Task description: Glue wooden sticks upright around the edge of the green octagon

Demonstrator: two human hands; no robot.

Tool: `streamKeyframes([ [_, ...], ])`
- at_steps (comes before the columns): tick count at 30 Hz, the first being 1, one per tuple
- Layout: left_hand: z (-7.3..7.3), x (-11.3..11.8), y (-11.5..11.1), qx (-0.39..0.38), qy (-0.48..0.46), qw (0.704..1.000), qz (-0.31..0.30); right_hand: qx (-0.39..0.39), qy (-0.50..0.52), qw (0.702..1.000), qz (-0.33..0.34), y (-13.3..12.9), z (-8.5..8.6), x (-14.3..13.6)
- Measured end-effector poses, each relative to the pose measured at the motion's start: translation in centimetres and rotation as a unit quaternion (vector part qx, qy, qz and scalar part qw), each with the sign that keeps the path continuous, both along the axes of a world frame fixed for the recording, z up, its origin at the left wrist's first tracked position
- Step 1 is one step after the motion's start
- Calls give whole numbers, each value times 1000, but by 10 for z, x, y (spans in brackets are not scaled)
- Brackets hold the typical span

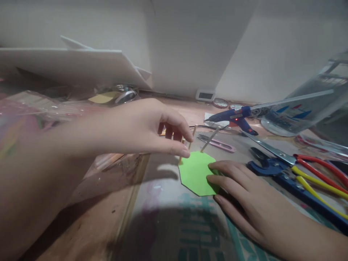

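The right hand (244, 188) grasps a lime-green octagonal card (197, 172); the left hand (149, 125) curls beside 2 thin tan sticks (195, 129), grip unclear.

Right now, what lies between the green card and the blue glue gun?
In the head view, pink thread snips lie there, with a dark cable beyond them; a slim stick at the far edge of the green card crosses in front.

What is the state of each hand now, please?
Left hand: partly open near the thin sticks; contact cannot be told.
Right hand: holding the green piece.
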State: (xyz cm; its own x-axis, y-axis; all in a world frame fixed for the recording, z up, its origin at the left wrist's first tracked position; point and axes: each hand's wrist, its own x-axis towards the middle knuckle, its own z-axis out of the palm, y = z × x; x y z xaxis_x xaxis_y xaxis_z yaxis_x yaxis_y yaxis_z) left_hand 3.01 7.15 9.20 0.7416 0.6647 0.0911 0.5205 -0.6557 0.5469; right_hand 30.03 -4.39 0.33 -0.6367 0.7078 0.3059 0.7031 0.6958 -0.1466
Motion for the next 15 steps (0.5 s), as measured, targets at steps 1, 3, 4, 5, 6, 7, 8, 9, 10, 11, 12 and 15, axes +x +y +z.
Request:
streamKeyframes([
  [1, -1, 1, 0, -2, 3, 1000, -9, -1, -3, 1000, 1, 0, 0, 0],
  [3, -4, 3, 0, -4, 1, 1000, -18, -2, -7, 1000, 1, 0, 0, 0],
  [4, -5, 3, 1, -2, -1, 1000, -19, -2, -8, 1000, 1, 0, 0, 0],
  [5, -6, 2, 2, 3, -2, 1000, -18, -2, -9, 1000, 1, 0, 0, 0],
  [6, -6, 2, 3, 9, 1, 1000, -18, -1, -9, 1000, -1, 0, 0, 0],
  [7, -7, 0, 4, 16, 5, 1000, -18, -1, -8, 1000, -3, 0, 1, 0],
  [8, -7, -1, 6, 22, 12, 1000, -17, -1, -6, 1000, -4, 0, 1, 0],
  [9, -7, -3, 9, 27, 22, 999, -14, -3, -4, 1000, -5, 0, 0, 1],
  [10, -8, -5, 12, 32, 32, 999, -7, -2, -1, 1000, -6, 0, 0, 1],
  [11, -9, -8, 15, 38, 42, 998, 4, -2, 2, 1000, -6, 0, 1, 1],
  [12, -10, -10, 19, 47, 51, 997, 16, -2, 4, 1000, -6, -1, 1, 1],
  [15, -14, -15, 25, 70, 74, 994, 37, 1, 4, 1000, -7, -1, 1, 0],
])
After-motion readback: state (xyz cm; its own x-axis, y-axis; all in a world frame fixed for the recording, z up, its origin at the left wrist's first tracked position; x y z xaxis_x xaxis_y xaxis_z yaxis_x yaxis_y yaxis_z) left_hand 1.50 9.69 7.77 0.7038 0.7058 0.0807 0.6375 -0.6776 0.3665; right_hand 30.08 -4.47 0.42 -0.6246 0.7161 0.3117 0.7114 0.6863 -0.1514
